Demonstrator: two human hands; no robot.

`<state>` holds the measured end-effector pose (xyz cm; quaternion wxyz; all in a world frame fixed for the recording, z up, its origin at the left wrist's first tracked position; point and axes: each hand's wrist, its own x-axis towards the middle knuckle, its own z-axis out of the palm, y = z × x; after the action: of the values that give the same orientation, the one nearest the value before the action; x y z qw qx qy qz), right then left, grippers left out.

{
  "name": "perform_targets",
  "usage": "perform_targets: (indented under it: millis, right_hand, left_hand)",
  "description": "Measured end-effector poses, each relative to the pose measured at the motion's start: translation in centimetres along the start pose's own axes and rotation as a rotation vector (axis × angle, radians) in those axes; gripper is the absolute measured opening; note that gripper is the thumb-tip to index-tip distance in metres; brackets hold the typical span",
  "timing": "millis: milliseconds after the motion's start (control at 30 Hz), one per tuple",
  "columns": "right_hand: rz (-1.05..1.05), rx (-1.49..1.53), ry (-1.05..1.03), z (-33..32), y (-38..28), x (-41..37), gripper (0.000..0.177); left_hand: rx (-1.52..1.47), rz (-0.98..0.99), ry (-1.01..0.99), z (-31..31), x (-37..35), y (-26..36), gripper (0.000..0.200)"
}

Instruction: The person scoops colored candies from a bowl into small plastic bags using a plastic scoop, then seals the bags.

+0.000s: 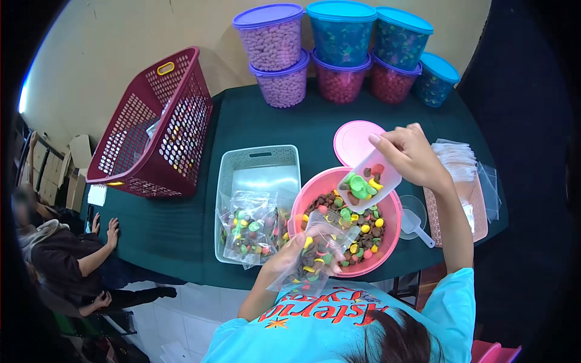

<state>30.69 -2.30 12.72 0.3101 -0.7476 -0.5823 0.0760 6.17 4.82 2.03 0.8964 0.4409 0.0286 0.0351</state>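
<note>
Candy at the table: a person in a turquoise T-shirt stands at a table under a dark green cloth [181, 224]. The left hand [283, 257] has its fingers pinched shut on the mouth of a small clear plastic bag [315, 263], which hangs over the near rim of a round pink plastic bowl [394, 233]. The bag is partly filled with multicoloured button-shaped candies [363, 227], the same kind that fills the bowl. Above the bowl's far side, the right hand [414, 156] is closed around the rear of a translucent white plastic scoop [370, 184], tipped down toward the bag and carrying green, yellow and brown pieces. The bag's film looks thin, limp and slick, sagging under its load, so the top edge beside the opening seems the surest hold. The scoop appears stiff and light, best gripped at its back end. The candies look small, hard and apt to roll. Just left of the bowl, a grey-green perforated plastic bin [260, 158] holds filled bags [251, 227]. A round pink lid [353, 142] lies behind the bowl and a small clear scoop [415, 221] lies to its right, near a stack of empty clear bags [460, 160]. A maroon mesh laundry basket [154, 127] and stacked lidded tubs [339, 51] stand farther back. Another person [66, 254] sits at left.
</note>
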Motion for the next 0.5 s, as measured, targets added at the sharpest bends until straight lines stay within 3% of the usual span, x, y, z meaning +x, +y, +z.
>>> perform_targets:
  millis: [167, 233, 267, 400, 500]
  right_hand:
    - [-0.264, -0.268, 0.110, 1.3, -3.5, -0.3, 0.034]
    - [-0.551, -0.411, 0.273, 2.7, -5.1, -1.0, 0.025]
    - [-0.612, -0.468, 0.255, 3.0, -6.0, -1.4, 0.020]
    - [-0.617, -0.474, 0.255, 2.8, -6.4, -1.0, 0.021]
    - [-0.571, -0.449, 0.298, 1.7, -6.0, -0.6, 0.022]
  left_hand:
    - [-0.062, -0.023, -0.021, 1.0, 0.2, 0.4, 0.077]
    - [-0.010, -0.030, 0.041, 2.4, 0.0, 0.9, 0.077]
    - [0.042, -0.038, 0.100, 2.9, -0.1, 1.0, 0.078]
    - [-0.049, -0.055, -0.070, 1.4, 0.0, -0.3, 0.080]
    - [-0.146, 0.001, 0.001, 1.3, -0.5, -1.3, 0.082]
